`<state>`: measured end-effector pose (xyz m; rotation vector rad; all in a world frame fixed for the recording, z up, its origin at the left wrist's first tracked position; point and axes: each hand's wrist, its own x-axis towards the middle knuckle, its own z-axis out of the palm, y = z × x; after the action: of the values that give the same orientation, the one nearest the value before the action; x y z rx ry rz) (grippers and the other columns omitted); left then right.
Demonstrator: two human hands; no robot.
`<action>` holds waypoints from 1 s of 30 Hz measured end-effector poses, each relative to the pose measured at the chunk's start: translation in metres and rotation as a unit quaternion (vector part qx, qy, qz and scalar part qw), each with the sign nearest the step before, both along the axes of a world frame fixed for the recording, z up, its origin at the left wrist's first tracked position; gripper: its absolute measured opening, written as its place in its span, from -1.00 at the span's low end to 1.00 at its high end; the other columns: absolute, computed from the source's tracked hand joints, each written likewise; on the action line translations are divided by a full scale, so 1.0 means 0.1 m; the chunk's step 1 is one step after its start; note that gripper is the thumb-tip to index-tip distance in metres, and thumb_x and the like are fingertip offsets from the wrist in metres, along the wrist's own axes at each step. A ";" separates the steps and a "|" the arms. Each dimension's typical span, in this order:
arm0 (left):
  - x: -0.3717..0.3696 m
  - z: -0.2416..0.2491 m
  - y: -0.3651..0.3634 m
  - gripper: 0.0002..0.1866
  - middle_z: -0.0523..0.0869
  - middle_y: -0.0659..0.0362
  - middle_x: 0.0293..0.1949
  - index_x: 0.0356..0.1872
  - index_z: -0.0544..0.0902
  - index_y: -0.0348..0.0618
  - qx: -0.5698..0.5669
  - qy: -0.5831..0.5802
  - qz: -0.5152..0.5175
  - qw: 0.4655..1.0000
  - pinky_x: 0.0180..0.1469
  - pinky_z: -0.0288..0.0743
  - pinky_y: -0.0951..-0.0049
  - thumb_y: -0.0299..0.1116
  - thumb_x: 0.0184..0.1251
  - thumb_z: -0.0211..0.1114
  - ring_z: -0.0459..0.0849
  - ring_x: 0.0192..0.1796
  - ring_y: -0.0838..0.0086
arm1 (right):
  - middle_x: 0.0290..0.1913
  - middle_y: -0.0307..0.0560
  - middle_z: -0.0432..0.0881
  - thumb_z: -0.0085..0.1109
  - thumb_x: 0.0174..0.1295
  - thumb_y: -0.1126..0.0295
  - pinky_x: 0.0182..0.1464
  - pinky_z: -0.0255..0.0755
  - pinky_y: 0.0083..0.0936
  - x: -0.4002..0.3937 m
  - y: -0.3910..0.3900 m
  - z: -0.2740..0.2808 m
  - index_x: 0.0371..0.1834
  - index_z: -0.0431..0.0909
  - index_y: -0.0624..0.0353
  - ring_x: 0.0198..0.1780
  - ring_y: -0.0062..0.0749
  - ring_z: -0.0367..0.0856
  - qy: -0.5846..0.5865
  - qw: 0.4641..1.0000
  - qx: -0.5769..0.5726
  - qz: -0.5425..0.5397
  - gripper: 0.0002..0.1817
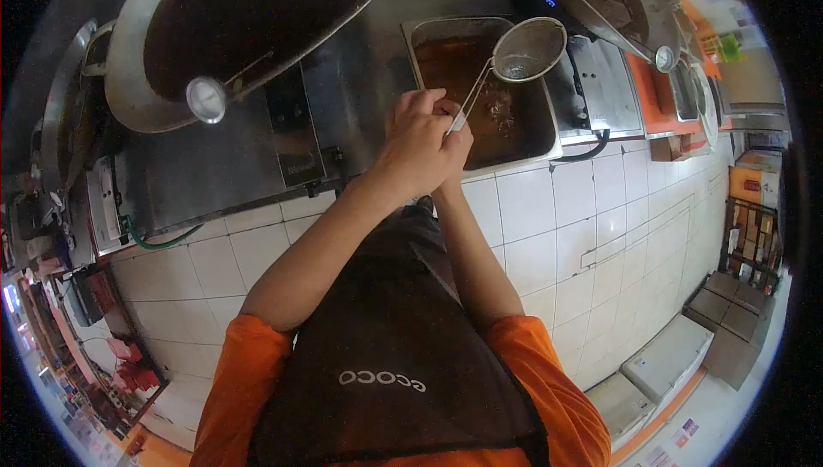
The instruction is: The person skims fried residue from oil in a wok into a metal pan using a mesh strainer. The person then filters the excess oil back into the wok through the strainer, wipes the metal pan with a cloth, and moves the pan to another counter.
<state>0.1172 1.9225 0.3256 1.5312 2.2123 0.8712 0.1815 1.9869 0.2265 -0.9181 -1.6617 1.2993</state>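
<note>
Both of my hands meet at the near left side of a metal basin (555, 137) of brown liquid. My right hand (459, 137) is closed around the handle of a round mesh strainer (530, 49), which is tilted over the basin's back right part. Over it lies my left hand (417, 146), its fingers bent near the same handle; whether they grip it is hidden. Bubbles or bits show on the liquid below the strainer.
A large pan (129, 81) of dark liquid with a dial thermometer (207, 99) stands at the back left. Another pan (591, 17) with a dial (664, 58) is at the back right. White boxes (669, 356) sit on the tiled floor.
</note>
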 end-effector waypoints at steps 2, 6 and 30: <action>0.01 0.05 0.08 -0.70 0.38 -0.01 0.24 -0.14 0.64 -0.31 0.004 -0.007 0.007 1.000 0.35 0.11 0.12 -0.28 0.26 0.20 0.25 0.33 0.12 | -0.31 -0.06 0.63 0.04 0.17 0.44 -0.22 0.44 -0.51 -0.08 0.06 -0.04 -0.16 0.49 0.32 -0.29 -0.48 0.57 0.003 1.000 0.009 0.008 -0.78; -0.04 0.02 0.23 -0.67 0.40 -0.03 0.21 -0.10 0.62 -0.34 0.045 -0.013 0.009 0.999 0.32 0.17 0.14 -0.31 0.21 0.23 0.29 0.30 0.10 | -0.32 -0.03 0.64 0.03 0.17 0.45 -0.21 0.45 -0.47 -0.27 0.10 0.09 -0.19 0.52 0.29 -0.29 -0.38 0.59 -0.001 1.000 0.014 0.010 -0.81; -0.19 -0.01 0.20 -0.74 0.47 -0.01 0.19 -0.35 0.70 -0.19 0.023 -0.105 0.007 0.994 0.26 0.26 0.25 -0.21 0.28 0.17 0.36 0.29 0.18 | -0.31 0.13 0.63 0.09 0.12 0.62 -0.16 0.52 -0.37 -0.11 -0.32 0.53 -0.17 0.52 0.28 -0.25 -0.09 0.65 -0.098 0.988 0.085 0.080 -0.81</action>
<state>0.0984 1.9420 0.3247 1.3754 2.0669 1.0424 0.1702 1.9544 0.2795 -0.8458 -2.0005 1.1787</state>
